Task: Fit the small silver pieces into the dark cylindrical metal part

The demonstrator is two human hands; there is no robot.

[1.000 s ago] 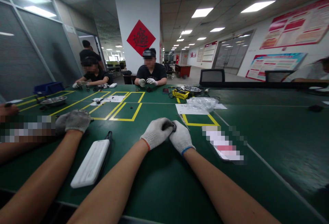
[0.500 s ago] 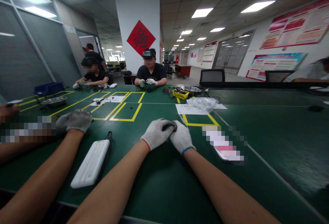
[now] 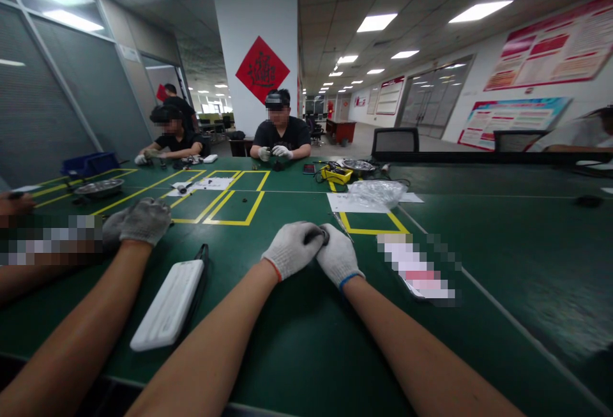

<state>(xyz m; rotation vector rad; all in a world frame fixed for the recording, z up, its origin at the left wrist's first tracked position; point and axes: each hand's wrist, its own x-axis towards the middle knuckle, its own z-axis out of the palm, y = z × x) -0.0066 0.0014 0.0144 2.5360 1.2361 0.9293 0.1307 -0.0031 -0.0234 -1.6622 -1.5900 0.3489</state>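
Though beyond hands [image 3: 306,252], red sign [image 3: 262,69] (black character)

Green table [image 3: 297,340] — white case [image 3: 168,305], yellow-taped squares [image 3: 237,207], paper sheets [image 3: 352,202].

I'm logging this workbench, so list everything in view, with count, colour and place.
small part: one, black, held between both gloved hands
flat case: one, white, left of the hands
metal dish: one, silver, far left
bin: one, blue, far left edge
plastic bag: one, clear, centre right
yellow device: one, mid-table
table: one, green, yellow tape boxes
co-worker's hand: one, grey glove, left
left hand: white glove, on the part
right hand: white glove, on the part
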